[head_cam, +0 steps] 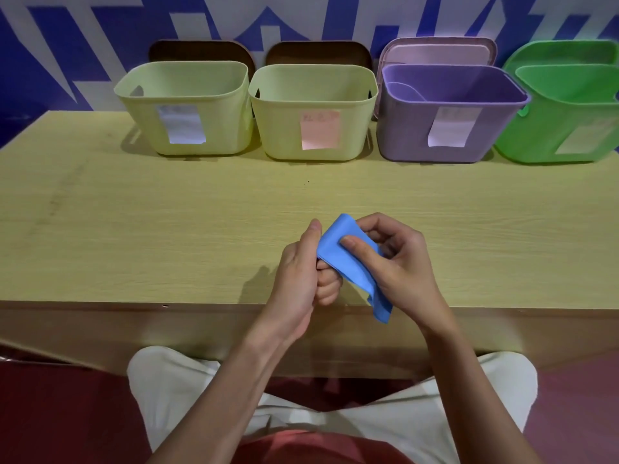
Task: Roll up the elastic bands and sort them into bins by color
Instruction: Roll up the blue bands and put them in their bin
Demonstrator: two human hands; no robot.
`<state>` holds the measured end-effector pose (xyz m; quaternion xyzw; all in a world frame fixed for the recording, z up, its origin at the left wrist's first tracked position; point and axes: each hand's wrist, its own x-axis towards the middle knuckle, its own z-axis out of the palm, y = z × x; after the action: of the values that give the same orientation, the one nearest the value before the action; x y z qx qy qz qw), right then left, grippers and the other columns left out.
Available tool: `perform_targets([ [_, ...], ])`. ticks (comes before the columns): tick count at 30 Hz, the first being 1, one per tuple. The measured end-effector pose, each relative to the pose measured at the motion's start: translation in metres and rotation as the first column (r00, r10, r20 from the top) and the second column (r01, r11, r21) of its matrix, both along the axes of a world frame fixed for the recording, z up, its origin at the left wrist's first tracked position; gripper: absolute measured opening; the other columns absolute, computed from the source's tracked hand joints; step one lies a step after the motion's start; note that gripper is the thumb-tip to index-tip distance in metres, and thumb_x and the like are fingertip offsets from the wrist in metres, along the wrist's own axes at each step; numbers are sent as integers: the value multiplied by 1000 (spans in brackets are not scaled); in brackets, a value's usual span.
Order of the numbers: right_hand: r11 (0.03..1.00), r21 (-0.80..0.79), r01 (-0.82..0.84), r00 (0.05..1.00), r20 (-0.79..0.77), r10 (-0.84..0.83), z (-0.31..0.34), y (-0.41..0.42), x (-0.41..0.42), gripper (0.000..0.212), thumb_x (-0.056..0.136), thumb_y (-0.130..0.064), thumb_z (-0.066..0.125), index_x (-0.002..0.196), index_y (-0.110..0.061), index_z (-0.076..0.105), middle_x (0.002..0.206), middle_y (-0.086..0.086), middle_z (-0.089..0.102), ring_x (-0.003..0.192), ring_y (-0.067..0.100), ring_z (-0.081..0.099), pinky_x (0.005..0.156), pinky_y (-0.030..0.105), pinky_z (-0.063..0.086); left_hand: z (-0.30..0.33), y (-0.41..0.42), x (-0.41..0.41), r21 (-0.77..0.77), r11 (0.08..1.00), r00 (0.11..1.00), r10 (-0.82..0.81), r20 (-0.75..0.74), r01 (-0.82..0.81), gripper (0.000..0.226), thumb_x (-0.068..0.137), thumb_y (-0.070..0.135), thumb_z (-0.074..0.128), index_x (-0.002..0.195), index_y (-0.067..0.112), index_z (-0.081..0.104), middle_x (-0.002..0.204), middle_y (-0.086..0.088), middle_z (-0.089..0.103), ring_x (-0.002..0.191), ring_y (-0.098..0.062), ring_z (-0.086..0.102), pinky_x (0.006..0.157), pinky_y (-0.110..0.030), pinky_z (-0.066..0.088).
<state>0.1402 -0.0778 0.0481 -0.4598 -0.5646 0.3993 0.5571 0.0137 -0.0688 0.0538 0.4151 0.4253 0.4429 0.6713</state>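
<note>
A blue elastic band (338, 252) is held between both hands above the near edge of the wooden table (134, 229). My left hand (301, 276) grips its left side with curled fingers, thumb up along the band. My right hand (398, 262) pinches the band, thumb on top, fingers behind. One loose end hangs down past the table edge. At the back stand a row of bins: a yellow bin (184, 78) at left, a second yellow bin (315, 85), a purple bin (452, 95) and a green bin (569, 95).
Each bin carries a paper label on its front. Lids lean behind the bins against a blue and white wall. My lap in white shorts lies below the table edge.
</note>
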Motion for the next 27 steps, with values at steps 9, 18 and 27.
perform_targets([
  [9,998,36,57,998,34,-58,5,1,3,14,80,-19,73,92,-22,67,66,22,54,55,13,47,48,20,37,5,4,0,-17,998,996,-57,-72,56,54,101,43,33,51,22,24,43,5,15,35,-10,13,40,-19,12],
  [18,993,-9,120,992,-26,-120,5,-3,1,24,74,-27,72,85,-8,64,68,5,67,61,16,61,52,31,46,-16,2,0,553,832,877,243,-415,31,48,96,54,26,61,23,38,49,10,39,47,-7,34,50,-26,27],
  [27,998,-69,2,1000,-6,-3,1,-3,5,19,91,-30,59,98,-12,61,59,-1,59,51,7,50,49,16,37,-20,4,-1,647,762,797,383,-467,13,42,97,45,20,63,25,32,50,8,32,48,-14,33,50,-37,28],
])
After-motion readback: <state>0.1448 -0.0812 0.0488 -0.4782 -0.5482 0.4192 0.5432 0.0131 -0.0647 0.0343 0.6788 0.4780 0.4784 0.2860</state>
